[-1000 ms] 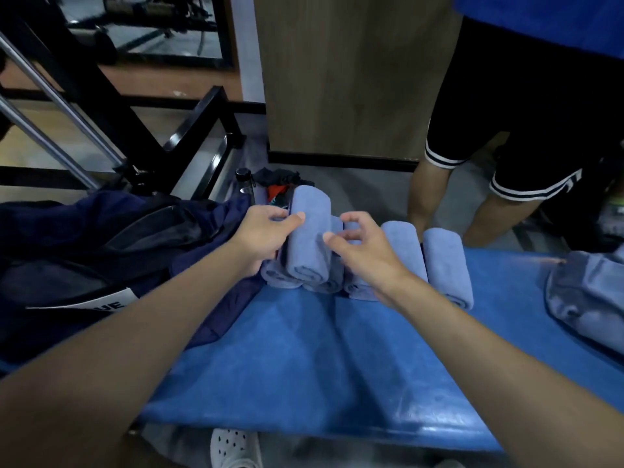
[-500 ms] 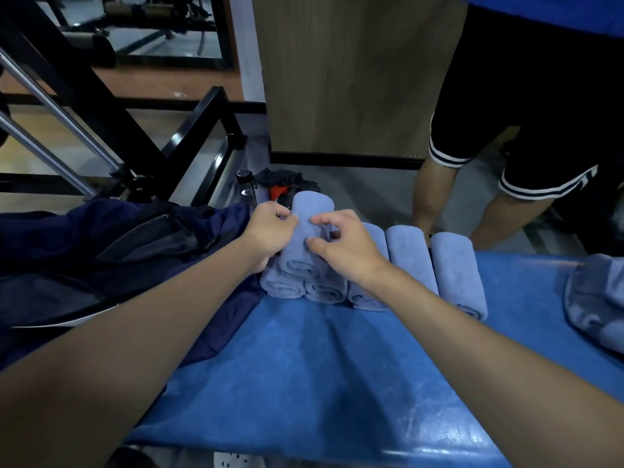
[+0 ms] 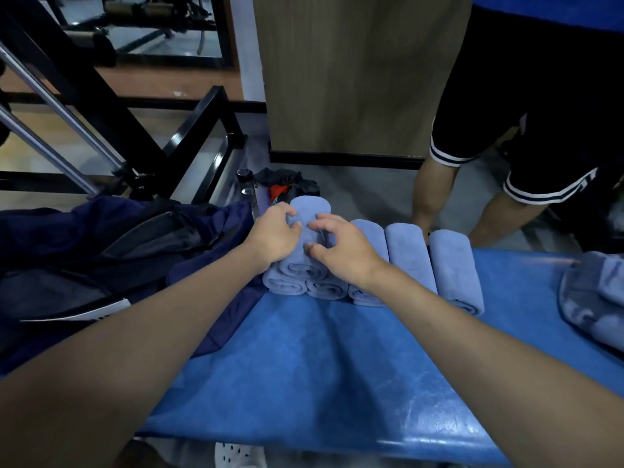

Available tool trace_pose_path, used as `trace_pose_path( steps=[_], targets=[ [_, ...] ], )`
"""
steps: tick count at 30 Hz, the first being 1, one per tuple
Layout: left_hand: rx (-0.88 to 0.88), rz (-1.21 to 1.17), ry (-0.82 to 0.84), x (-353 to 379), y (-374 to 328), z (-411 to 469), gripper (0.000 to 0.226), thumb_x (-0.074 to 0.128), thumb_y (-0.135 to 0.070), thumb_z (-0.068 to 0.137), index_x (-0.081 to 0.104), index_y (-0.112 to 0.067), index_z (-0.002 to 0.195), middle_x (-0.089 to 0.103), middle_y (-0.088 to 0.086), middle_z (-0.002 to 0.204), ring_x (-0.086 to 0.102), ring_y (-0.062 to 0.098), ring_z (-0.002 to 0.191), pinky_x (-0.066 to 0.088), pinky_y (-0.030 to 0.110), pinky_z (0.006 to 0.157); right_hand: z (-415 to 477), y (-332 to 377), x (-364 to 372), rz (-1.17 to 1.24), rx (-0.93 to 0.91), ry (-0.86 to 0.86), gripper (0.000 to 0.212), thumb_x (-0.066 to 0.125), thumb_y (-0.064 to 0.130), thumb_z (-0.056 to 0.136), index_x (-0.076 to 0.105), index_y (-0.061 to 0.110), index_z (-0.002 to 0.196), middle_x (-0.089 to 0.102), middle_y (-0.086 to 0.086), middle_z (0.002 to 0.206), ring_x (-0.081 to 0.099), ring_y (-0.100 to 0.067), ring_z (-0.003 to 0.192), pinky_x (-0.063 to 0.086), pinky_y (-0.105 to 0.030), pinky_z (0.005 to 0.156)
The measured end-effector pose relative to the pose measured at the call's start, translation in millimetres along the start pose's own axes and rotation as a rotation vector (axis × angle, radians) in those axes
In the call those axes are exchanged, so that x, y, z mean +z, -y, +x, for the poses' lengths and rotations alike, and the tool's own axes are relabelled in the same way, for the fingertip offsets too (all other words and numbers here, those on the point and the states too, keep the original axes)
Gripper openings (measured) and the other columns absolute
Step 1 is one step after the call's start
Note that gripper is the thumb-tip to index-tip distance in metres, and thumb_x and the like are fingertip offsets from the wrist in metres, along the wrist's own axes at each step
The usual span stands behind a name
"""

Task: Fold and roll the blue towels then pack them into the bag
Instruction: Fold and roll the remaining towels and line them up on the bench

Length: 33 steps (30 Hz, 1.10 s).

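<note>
Between the curled fingers [image 3: 287, 211] of left hand [image 3: 275, 236] and right hand [image 3: 341, 251]: pale blue rolled terry towel [image 3: 310, 204], gripped atop two like rolls [image 3: 285, 287]. Right hand has crossed from the neighbouring roll [image 3: 373, 238]; lifting toward the navy fabric bag [image 3: 101, 238], leftward, seems next.

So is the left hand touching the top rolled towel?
Touching. The head view shows the left hand with fingers curled round the top rolled towel.
</note>
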<state>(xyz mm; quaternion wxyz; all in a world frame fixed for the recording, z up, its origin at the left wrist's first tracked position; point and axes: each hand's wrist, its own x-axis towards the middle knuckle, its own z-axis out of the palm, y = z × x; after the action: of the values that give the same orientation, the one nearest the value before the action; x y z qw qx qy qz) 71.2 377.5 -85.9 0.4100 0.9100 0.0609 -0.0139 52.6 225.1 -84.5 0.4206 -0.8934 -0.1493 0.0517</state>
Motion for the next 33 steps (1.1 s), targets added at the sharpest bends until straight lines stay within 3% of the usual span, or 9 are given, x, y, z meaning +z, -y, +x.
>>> trace_pose_path(
  steps=[3,6,12,15,18,21,24,28,33],
  targets=[
    [0.046,0.08,0.002,-2.8,-4.5,-2.5,0.036,0.053,-0.018,0.1,0.051,-0.009,0.135,0.056,0.015,0.131,0.058,0.025,0.112,0.043,0.028,0.093,-2.6,1.8,-2.7,0.003,-0.001,-0.011,0.044,0.063,0.02,0.093,0.055,0.013,0.135,0.039,0.001,0.15,0.038,-0.013,0.137,0.023,-0.012,0.098],
    [0.143,0.16,-0.052,-6.4,-12.8,-4.9,0.029,0.055,-0.018,0.098,0.056,-0.01,0.125,0.055,0.016,0.126,0.058,0.021,0.091,0.041,0.026,0.08,-10.7,-0.3,-11.2,0.021,0.019,-0.038,0.041,0.062,0.017,0.093,0.056,0.013,0.134,0.041,0.003,0.147,0.039,-0.012,0.135,0.023,-0.009,0.096],
    [0.28,0.182,-0.125,7.0,-56.6,-18.9,0.016,0.055,-0.014,0.092,0.065,-0.021,0.102,0.06,0.004,0.114,0.057,0.025,0.106,0.05,0.044,0.091,-55.0,-20.1,-45.3,0.03,0.109,-0.11,0.032,0.058,0.011,0.092,0.061,0.015,0.123,0.05,0.002,0.123,0.05,-0.011,0.109,0.034,-0.012,0.086],
    [0.327,0.168,-0.063,38.9,-99.3,-30.0,0.017,0.056,-0.01,0.088,0.068,-0.019,0.096,0.064,-0.003,0.085,0.063,0.023,0.088,0.053,0.037,0.084,-87.0,-46.4,-77.2,-0.012,0.151,-0.18,0.027,0.06,0.009,0.09,0.064,0.011,0.117,0.057,-0.001,0.116,0.053,-0.013,0.103,0.033,-0.011,0.081],
    [0.411,0.151,0.052,82.8,-143.3,-45.2,0.015,0.058,-0.009,0.086,0.067,-0.022,0.087,0.06,-0.008,0.072,0.064,0.022,0.081,0.053,0.032,0.078,-125.2,-78.5,-122.0,-0.055,0.246,-0.297,0.023,0.06,0.005,0.088,0.068,0.007,0.109,0.061,-0.001,0.102,0.053,-0.013,0.092,0.037,-0.015,0.08],
    [0.467,0.147,0.163,132.5,-182.4,-60.2,0.014,0.057,-0.012,0.086,0.068,-0.018,0.086,0.067,-0.007,0.077,0.065,0.021,0.084,0.052,0.031,0.075,-164.3,-112.9,-169.3,-0.118,0.34,-0.427,0.015,0.061,0.004,0.086,0.07,0.007,0.098,0.063,-0.001,0.087,0.058,-0.017,0.084,0.048,-0.03,0.084],
    [0.502,0.166,0.258,181.6,-216.4,-74.5,0.012,0.057,-0.015,0.087,0.069,-0.019,0.088,0.07,-0.005,0.085,0.065,0.02,0.085,0.051,0.031,0.074,-203.5,-141.1,-211.5,-0.147,0.428,-0.534,0.011,0.063,0.005,0.084,0.066,0.015,0.086,0.064,-0.003,0.079,0.059,-0.019,0.079,0.048,-0.031,0.079],
    [0.559,0.158,0.361,242.1,-253.1,-90.7,0.009,0.06,-0.016,0.085,0.064,-0.022,0.079,0.07,-0.003,0.083,0.067,0.024,0.085,0.055,0.035,0.074,-250.1,-175.5,-254.0,-0.236,0.559,-0.633,0.004,0.063,0.015,0.085,0.066,0.015,0.088,0.068,-0.004,0.087,0.063,-0.025,0.085,0.049,-0.034,0.077],
    [0.591,0.213,0.419,302.8,-281.2,-96.8,0.012,0.069,-0.032,0.085,0.064,-0.025,0.093,0.069,-0.002,0.093,0.065,0.024,0.094,0.054,0.041,0.085,-288.2,-214.0,-280.1,-0.387,0.795,-0.744,0.035,0.059,0.028,0.084,0.061,0.014,0.117,0.061,-0.009,0.117,0.054,-0.033,0.109,0.046,-0.045,0.09]
  ],
)
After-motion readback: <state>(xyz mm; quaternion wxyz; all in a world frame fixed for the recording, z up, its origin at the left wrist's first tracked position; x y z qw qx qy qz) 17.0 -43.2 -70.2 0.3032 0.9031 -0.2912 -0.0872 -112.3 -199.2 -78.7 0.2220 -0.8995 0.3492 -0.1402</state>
